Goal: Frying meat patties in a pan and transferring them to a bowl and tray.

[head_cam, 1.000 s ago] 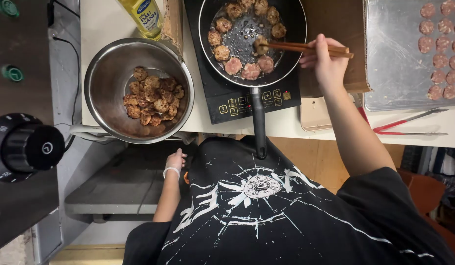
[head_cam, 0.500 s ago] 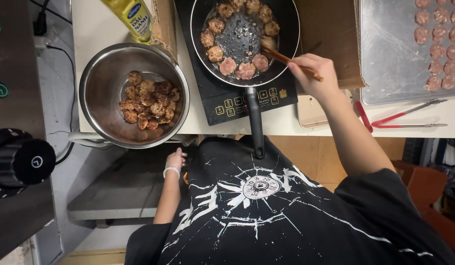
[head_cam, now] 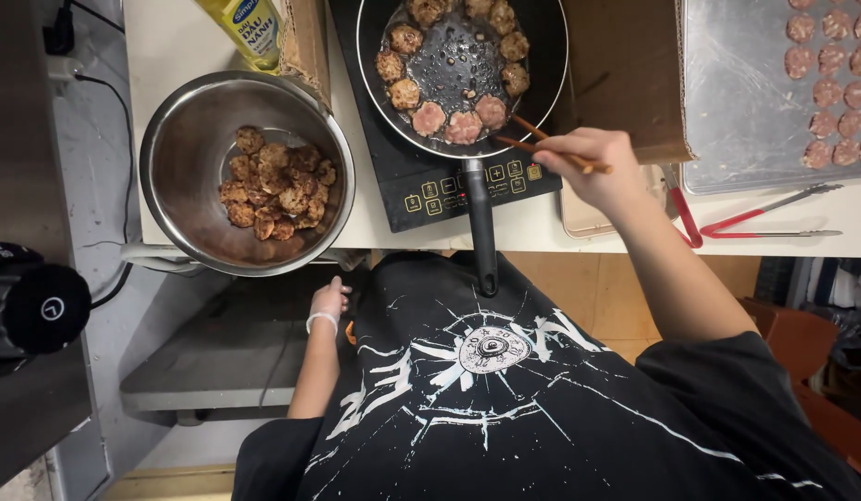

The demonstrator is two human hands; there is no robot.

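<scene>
The right hand [head_cam: 593,167] was closed around a pair of wooden chopsticks [head_cam: 542,144], held over the near rim of a black frying pan [head_cam: 551,65]; the chopstick tips reached in toward the pale patties [head_cam: 463,121] lying along the pan's near edge. More browned patties [head_cam: 404,67] ringed the left and far sides of the pan, and its dark middle glistened with oil. The pan sat on a black induction cooker [head_cam: 430,186], with its long black handle [head_cam: 481,227] jutting out past the table's [head_cam: 551,227] edge toward the person's black printed shirt [head_cam: 504,390]. The left hand [head_cam: 330,299] hung down below the table edge, beside the shirt, fingers loosely curled and gripping nothing. To the left of the cooker stood a large steel bowl [head_cam: 184,167] holding a heap of fried, dark brown patties [head_cam: 272,190]. A yellow bottle of oil [head_cam: 249,28] stood behind the bowl, next to a cardboard box [head_cam: 305,42]. On the right, a metal tray [head_cam: 737,102] carried rows of raw pink patties [head_cam: 834,83], and red-handled tongs [head_cam: 755,218] lay on the table just in front of the tray.
</scene>
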